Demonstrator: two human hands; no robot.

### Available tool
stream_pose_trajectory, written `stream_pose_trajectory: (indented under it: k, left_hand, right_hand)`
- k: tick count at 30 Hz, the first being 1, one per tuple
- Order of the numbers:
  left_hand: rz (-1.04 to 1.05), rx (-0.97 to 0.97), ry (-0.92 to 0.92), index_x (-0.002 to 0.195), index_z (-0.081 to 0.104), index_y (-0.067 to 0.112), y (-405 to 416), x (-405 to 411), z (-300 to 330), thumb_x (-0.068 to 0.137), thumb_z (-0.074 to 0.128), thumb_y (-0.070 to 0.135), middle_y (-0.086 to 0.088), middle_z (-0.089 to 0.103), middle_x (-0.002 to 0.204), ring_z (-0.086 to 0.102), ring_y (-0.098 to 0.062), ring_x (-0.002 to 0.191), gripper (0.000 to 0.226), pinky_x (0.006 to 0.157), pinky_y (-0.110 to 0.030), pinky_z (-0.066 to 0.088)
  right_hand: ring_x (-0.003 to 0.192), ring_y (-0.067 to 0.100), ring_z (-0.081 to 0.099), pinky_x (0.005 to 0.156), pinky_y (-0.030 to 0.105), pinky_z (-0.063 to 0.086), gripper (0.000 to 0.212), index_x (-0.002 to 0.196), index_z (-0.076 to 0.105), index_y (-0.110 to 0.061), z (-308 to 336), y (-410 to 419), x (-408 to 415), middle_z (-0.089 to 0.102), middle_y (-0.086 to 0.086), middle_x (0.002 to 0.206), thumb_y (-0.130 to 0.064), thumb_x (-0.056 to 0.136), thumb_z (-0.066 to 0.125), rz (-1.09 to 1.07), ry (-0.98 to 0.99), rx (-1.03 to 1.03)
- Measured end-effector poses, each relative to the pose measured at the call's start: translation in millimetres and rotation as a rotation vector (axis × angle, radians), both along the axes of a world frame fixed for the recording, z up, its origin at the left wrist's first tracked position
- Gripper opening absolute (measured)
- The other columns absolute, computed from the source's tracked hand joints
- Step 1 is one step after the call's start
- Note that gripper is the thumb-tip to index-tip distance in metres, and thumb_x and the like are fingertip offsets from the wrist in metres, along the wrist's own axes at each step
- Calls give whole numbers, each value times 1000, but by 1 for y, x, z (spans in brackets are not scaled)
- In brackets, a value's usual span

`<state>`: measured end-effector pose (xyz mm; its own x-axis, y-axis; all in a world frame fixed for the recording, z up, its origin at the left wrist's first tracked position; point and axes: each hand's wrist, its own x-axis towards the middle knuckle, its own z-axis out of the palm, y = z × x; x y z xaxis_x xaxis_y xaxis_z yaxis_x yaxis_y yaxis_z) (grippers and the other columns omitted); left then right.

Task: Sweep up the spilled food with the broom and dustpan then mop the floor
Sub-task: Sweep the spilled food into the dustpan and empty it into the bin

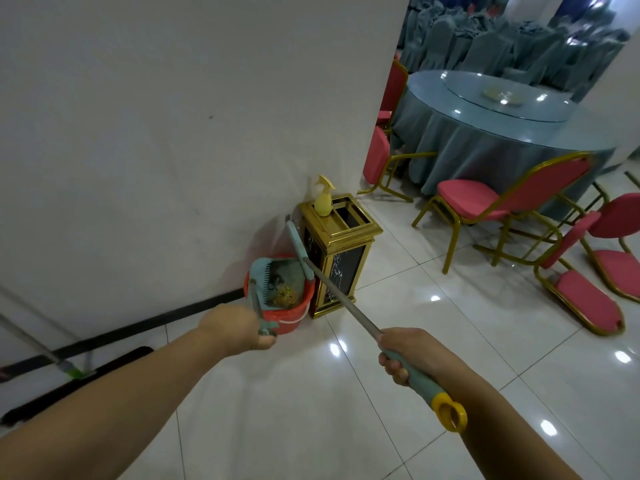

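Observation:
My left hand (239, 327) grips the handle of a teal dustpan (277, 277), which is tipped over a red bucket (294, 313) by the wall. Yellowish food scraps (285, 295) lie at the pan's lower edge above the bucket. My right hand (408, 351) holds the broom (339, 299) by its teal grip, near the yellow ring at the end. The broom's metal pole slants up to the left, and its teal head rests against the dustpan's far side. A flat mop (74, 379) with a dark pad lies on the floor at the left, its pole leaning on the wall.
A gold and black bin (341, 251) stands right of the bucket with a yellow spray bottle (323, 199) on top. Red chairs (502, 202) with gold frames, one tipped over (588, 299), surround a round table (502, 133) under a teal cloth. The tiled floor is glossy white.

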<state>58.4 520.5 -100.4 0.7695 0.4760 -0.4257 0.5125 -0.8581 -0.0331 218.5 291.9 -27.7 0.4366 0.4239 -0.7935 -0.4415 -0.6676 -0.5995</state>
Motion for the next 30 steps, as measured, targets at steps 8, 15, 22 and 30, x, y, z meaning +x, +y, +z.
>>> stream_pose_trajectory:
  k: [8,15,22,30]
  left_hand:
    - [-235,139,112,78,53,16,17,-12,3,84,43,64,5,38,58,47,-17,63,49,60,-29,41]
    - [-368,208,329,86,61,12,28,-37,-9,84,48,55,2,39,61,34,-15,52,45,59,-29,44]
    - [-375,193,437,110,66,13,35,-56,-22,87,47,49,-6,60,93,51,-21,81,47,70,-32,44]
    - [-335,167,365,109,66,14,40,-71,-28,87,49,49,0,50,81,47,-19,80,44,79,-34,48]
  right_hand:
    - [34,9,44,41,18,42,16,84,54,-5,5,7,-16,52,8,63,-15,95,48,-11,-39,18]
    - [30,8,43,37,15,43,17,87,50,-4,7,16,-27,50,8,60,-18,96,48,-46,-13,3]
    - [32,9,43,35,16,42,16,90,50,-3,5,23,-38,51,9,63,-18,96,47,-56,2,13]
    - [32,9,43,36,17,43,17,88,50,-2,8,30,-46,51,9,62,-18,95,49,-55,-19,-19]
